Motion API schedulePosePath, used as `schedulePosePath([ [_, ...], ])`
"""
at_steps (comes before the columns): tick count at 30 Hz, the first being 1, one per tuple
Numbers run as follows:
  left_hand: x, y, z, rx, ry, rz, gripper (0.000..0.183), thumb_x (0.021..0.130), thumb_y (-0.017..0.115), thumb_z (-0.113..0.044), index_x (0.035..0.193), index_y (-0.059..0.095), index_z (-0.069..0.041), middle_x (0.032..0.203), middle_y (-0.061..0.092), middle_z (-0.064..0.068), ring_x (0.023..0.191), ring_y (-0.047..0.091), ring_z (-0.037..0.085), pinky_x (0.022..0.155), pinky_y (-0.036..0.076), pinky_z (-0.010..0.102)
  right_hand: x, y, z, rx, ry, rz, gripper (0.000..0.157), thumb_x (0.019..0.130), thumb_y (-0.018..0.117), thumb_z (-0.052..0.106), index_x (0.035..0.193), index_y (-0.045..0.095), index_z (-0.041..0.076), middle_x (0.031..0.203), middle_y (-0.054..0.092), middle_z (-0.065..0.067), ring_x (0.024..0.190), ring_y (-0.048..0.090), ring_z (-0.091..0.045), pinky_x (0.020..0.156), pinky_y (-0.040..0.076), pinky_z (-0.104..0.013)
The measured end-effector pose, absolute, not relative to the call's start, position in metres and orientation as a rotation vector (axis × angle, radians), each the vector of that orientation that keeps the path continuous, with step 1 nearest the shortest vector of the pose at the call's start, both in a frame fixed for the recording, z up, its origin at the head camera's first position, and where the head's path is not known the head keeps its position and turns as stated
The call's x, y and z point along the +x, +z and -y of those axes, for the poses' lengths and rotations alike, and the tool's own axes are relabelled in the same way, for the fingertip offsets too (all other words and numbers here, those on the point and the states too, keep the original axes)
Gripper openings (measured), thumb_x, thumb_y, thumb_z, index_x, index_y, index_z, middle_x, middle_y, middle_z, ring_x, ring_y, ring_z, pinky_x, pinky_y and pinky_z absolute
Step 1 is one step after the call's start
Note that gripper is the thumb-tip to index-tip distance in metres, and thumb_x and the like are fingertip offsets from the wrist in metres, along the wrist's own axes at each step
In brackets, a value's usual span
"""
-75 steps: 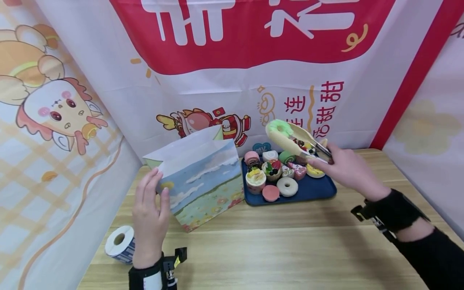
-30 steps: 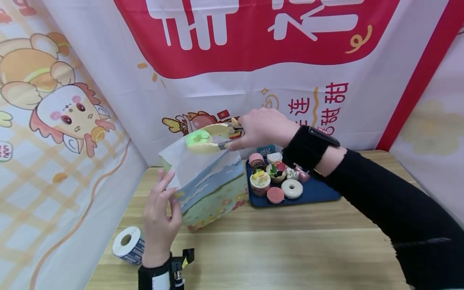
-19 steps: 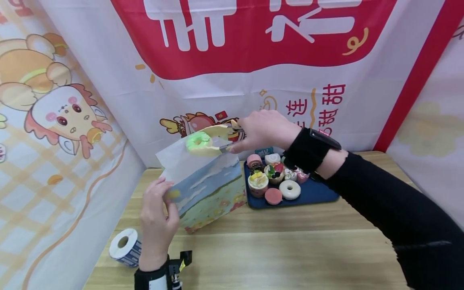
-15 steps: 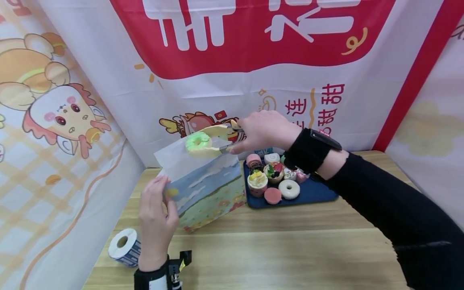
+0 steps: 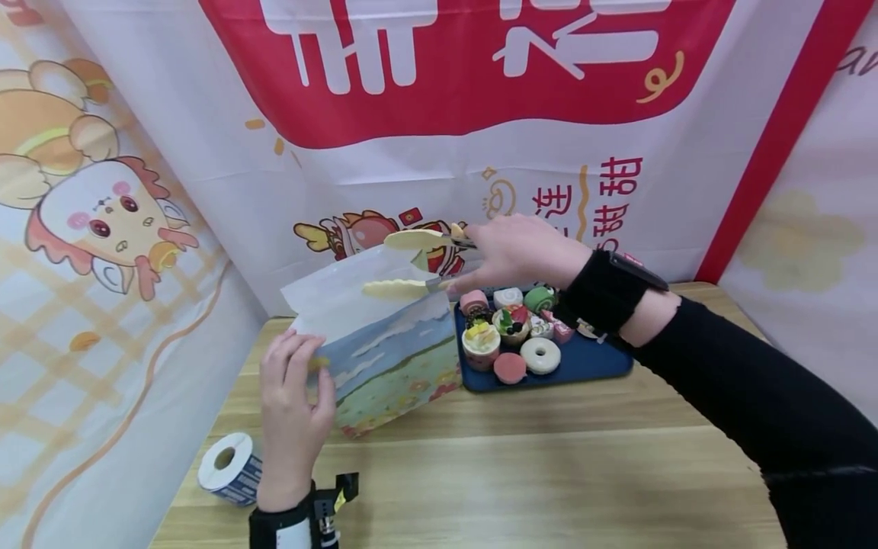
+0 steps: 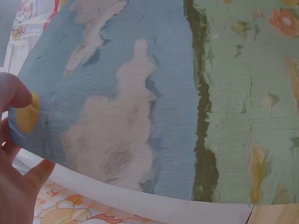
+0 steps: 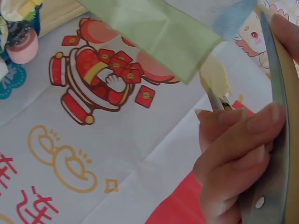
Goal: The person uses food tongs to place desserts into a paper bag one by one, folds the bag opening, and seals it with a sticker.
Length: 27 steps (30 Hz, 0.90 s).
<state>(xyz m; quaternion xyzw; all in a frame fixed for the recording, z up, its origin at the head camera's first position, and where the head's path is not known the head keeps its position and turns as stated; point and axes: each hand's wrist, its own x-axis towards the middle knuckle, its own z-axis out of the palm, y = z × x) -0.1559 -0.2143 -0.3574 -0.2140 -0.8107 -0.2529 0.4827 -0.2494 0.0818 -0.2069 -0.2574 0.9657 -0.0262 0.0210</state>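
At the left, a paper bag painted with sky and flowers stands on the table, its white inside showing at the top. My left hand pinches the bag's near-left edge; in the left wrist view, fingers lie on both sides of that edge. My right hand holds food tongs with cream-coloured tips over the bag's mouth. The tong arms are spread, with nothing between them. In the right wrist view, fingers curl at the metal arm of the tongs. The green donut is not visible.
Right of the bag lies a dark blue tray with several pastries, including a white donut, a pink macaron and a fruit-topped cup. A label roll stands at the left. Printed cloth hangs behind.
My right hand carried the green donut in the tongs from above the tray leftward to the bag's mouth. The tongs have since spread, and the donut is gone from between them.
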Motion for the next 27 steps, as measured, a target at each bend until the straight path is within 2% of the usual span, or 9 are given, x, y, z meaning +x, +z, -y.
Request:
schedulePosePath([
  [2,-0.157,-0.359,0.215,-0.530,-0.631,1.961,0.033,0.080,0.049,-0.004,0.109,0.061,0.007,0.110,0.057,0.025,0.120,0.042,0.040,0.105,0.035,0.051,-0.248,-0.210,-0.085,-0.793,-0.085,-3.001,0.099,0.074,0.051,0.076,0.146,0.037,0.010,0.113,0.064,-0.010,0.099,0.057,-0.024,0.081,0.053,-0.040],
  [5,-0.158,-0.361,0.215,-0.537,-0.644,1.942,0.033,0.080,0.050,-0.004,0.109,0.061,0.007,0.110,0.057,0.025,0.120,0.042,0.040,0.106,0.035,0.050,-0.248,-0.215,-0.090,-0.796,-0.111,-3.033,0.101,0.073,0.051,0.077,0.147,0.033,0.011,0.095,0.067,-0.007,0.084,0.059,-0.021,0.067,0.053,-0.033],
  [8,-0.159,-0.361,0.215,-0.538,-0.647,1.939,0.033,0.081,0.050,-0.004,0.110,0.061,0.007,0.110,0.057,0.025,0.121,0.042,0.040,0.107,0.034,0.049,-0.248,-0.219,-0.097,-0.791,-0.185,-3.063,0.103,0.071,0.052,0.078,0.149,0.031,0.014,0.091,0.067,-0.008,0.078,0.058,-0.020,0.058,0.051,-0.032],
  [11,-0.158,-0.362,0.214,-0.541,-0.643,1.941,0.031,0.083,0.051,-0.003,0.110,0.060,0.008,0.110,0.056,0.025,0.121,0.041,0.039,0.108,0.034,0.048,-0.248,-0.225,-0.107,-0.771,-0.309,-3.085,0.102,0.070,0.054,0.077,0.147,0.033,0.014,0.097,0.067,-0.009,0.081,0.057,-0.021,0.062,0.053,-0.034],
  [13,-0.158,-0.362,0.213,-0.547,-0.632,1.946,0.030,0.083,0.052,-0.002,0.110,0.060,0.008,0.110,0.056,0.025,0.121,0.041,0.039,0.108,0.034,0.047,-0.249,-0.229,-0.115,-0.753,-0.397,-3.096,0.098,0.071,0.056,0.074,0.144,0.038,0.012,0.095,0.067,-0.009,0.081,0.057,-0.022,0.066,0.055,-0.038],
  [15,-0.158,-0.362,0.213,-0.560,-0.624,1.949,0.028,0.084,0.052,0.001,0.110,0.059,0.009,0.109,0.056,0.026,0.120,0.042,0.040,0.108,0.034,0.047,-0.248,-0.233,-0.124,-0.731,-0.479,-3.116,0.094,0.072,0.057,0.072,0.141,0.042,0.011,0.102,0.066,-0.010,0.083,0.057,-0.022,0.071,0.056,-0.040],
  [16,-0.158,-0.361,0.213,-0.564,-0.620,1.951,0.028,0.084,0.051,0.002,0.110,0.059,0.009,0.109,0.056,0.026,0.121,0.041,0.040,0.108,0.033,0.047,-0.247,-0.235,-0.129,-0.717,-0.520,-3.123,0.092,0.073,0.058,0.071,0.140,0.042,0.010,0.103,0.066,-0.010,0.082,0.056,-0.022,0.070,0.056,-0.041],
  [23,-0.156,-0.360,0.215,-0.548,-0.608,1.964,0.027,0.084,0.050,0.006,0.110,0.058,0.010,0.109,0.055,0.027,0.121,0.041,0.041,0.107,0.033,0.050,-0.237,-0.247,-0.165,-0.522,-0.616,-3.140,0.090,0.076,0.053,0.072,0.139,0.038,0.009,0.076,0.059,-0.012,0.064,0.055,-0.022,0.049,0.046,-0.030],
  [27,-0.155,-0.359,0.215,-0.523,-0.610,1.974,0.027,0.085,0.050,0.005,0.110,0.058,0.008,0.109,0.055,0.026,0.121,0.040,0.040,0.107,0.034,0.050,-0.233,-0.264,-0.185,-0.452,-0.585,-3.177,0.088,0.077,0.051,0.072,0.133,0.041,0.005,0.084,0.063,-0.014,0.065,0.055,-0.023,0.048,0.046,-0.030],
])
